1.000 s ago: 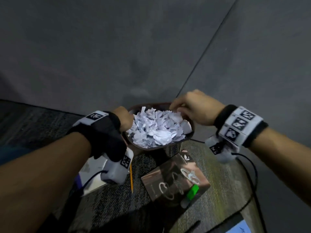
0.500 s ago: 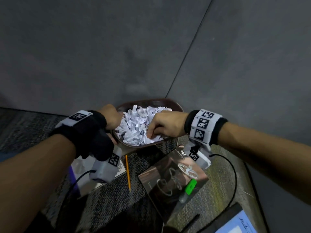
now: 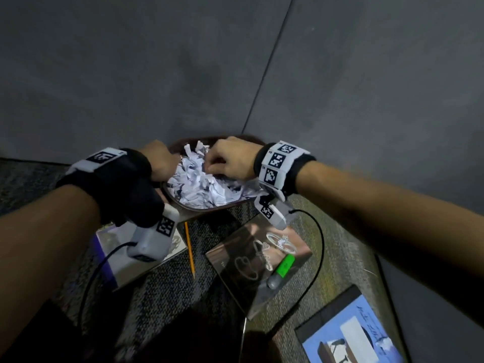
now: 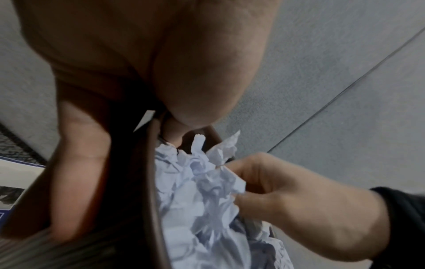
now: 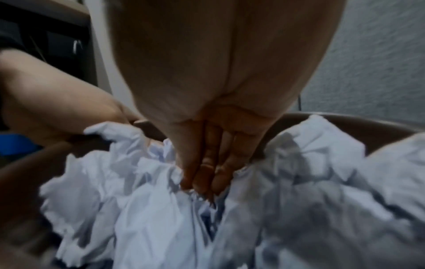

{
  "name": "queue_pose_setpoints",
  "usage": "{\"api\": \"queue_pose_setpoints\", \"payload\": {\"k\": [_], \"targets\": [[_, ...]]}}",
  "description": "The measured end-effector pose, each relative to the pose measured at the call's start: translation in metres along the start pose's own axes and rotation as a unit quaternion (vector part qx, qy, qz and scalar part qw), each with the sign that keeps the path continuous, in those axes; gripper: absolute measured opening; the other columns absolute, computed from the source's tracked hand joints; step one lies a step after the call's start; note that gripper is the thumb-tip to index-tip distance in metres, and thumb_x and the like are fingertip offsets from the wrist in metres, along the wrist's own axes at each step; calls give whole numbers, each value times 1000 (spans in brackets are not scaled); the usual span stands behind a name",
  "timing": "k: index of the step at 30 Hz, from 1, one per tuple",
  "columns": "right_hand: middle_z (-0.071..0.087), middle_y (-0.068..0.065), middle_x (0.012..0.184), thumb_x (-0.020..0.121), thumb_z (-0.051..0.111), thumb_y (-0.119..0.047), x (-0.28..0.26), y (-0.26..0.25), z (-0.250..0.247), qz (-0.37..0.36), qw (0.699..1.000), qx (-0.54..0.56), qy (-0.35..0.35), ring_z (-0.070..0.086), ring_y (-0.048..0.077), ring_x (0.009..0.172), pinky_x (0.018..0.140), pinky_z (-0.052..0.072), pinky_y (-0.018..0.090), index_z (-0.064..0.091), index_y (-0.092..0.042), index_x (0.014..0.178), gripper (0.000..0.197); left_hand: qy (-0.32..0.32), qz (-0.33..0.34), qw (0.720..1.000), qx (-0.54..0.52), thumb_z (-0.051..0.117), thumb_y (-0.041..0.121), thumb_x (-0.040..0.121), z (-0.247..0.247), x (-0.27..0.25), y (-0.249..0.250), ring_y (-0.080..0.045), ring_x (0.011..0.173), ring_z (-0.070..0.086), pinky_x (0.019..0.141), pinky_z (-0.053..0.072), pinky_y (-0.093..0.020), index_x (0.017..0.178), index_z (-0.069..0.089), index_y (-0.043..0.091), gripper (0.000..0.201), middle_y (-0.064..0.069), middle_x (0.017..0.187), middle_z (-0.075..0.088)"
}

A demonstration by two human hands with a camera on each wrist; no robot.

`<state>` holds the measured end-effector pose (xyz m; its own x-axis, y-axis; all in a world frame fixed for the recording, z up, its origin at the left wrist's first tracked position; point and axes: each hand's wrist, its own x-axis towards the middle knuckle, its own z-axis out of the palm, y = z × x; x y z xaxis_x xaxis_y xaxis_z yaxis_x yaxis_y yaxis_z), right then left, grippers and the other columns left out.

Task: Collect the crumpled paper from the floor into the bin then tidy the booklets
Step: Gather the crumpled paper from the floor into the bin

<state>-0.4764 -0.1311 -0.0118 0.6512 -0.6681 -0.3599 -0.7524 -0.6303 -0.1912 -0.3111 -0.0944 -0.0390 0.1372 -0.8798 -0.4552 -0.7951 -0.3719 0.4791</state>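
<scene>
Setting: dark speckled carpet at a grey wall corner.
Left hand: grasps the brown bin by its rim.
Right hand: fingers straight, pressing into the crumpled paper heaped in the bin.
Nearby: pencil; glossy booklet carrying a green marker; purple-edged booklet; blue booklet.
Writing: unreadable.
</scene>
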Motion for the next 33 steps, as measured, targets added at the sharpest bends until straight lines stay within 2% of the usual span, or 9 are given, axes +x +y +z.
{"api": "queue_pose_setpoints", "payload": {"k": [4, 7, 11, 14, 18, 22, 26, 29, 33], "targets": [[72, -13, 94, 91, 54, -9, -21, 1, -21, -2, 998, 61, -17, 63, -1, 86, 83, 45, 11, 74, -22, 102, 27, -9, 8, 1000, 3, 42, 32, 98, -1, 2, -3, -35, 104, 56, 77, 35, -29, 114, 57, -9, 47, -26, 120, 58], [73, -16, 93, 87, 54, -3, -47, 4, -33, -17, 992, 91, 82, 64, -3, 91, 86, 46, 10, 75, -27, 95, 33, -17, 10, 1000, -3, 44, 32, 97, -3, 3, -5, -34, 102, 56, 77, 37, -29, 112, 58, -8, 46, -25, 118, 59], [72, -12, 82, 85, 51, 2, -72, 17, -37, 37, 965, 156, 207, 64, 0, 78, 77, 46, 8, 75, -23, 85, 34, -23, 10, 1000, 0, 43, 33, 97, -17, 4, -9, -31, 97, 56, 79, 38, -29, 112, 59, -7, 45, -22, 118, 60], [73, -5, 78, 86, 54, -2, -72, 24, -23, 74, 941, 221, 247, 66, 7, 72, 75, 52, 20, 73, -21, 82, 27, -21, 10, 999, 26, 41, 37, 97, -36, 2, -12, -31, 104, 55, 83, 38, -29, 117, 57, -4, 49, -21, 124, 57], [69, -12, 77, 82, 62, -8, -62, 13, -8, 80, 941, 198, 263, 59, -3, 68, 70, 42, 15, 71, -27, 82, 22, -16, 18, 998, 55, 39, 40, 98, -66, 3, -19, -32, 118, 51, 92, 37, -31, 125, 53, -2, 51, -19, 133, 51], [58, -6, 95, 81, 67, -16, -49, -14, -13, 10, 935, 131, 330, 48, 4, 85, 78, 36, 19, 69, -22, 97, 17, -9, 4, 999, 53, 43, 48, 94, -103, 8, -54, -33, 113, 55, 97, 41, -36, 121, 57, -1, 58, -18, 127, 57], [42, -3, 109, 78, 73, -29, -20, -45, -11, -36, 947, 70, 312, 41, 14, 103, 90, 33, 24, 64, -24, 110, 33, 3, -16, 998, 56, 44, 52, 92, -139, 4, -103, -31, 108, 56, 97, 41, -37, 118, 60, 3, 58, -14, 121, 59], [37, -1, 110, 77, 73, -27, 2, -60, -8, -47, 947, 96, 304, 41, 14, 104, 89, 37, 25, 58, -25, 121, 46, 6, -21, 997, 70, 44, 48, 93, -154, 3, -136, -30, 109, 56, 99, 40, -35, 121, 58, 4, 54, -12, 122, 60], [36, 4, 120, 73, 73, -21, 31, -79, -2, -50, 970, 65, 230, 41, 19, 113, 100, 38, 31, 57, -25, 118, 48, 27, -32, 994, 100, 41, 37, 98, -159, -3, -181, -27, 111, 51, 91, 33, -28, 126, 52, 2, 46, -11, 124, 57]]}}
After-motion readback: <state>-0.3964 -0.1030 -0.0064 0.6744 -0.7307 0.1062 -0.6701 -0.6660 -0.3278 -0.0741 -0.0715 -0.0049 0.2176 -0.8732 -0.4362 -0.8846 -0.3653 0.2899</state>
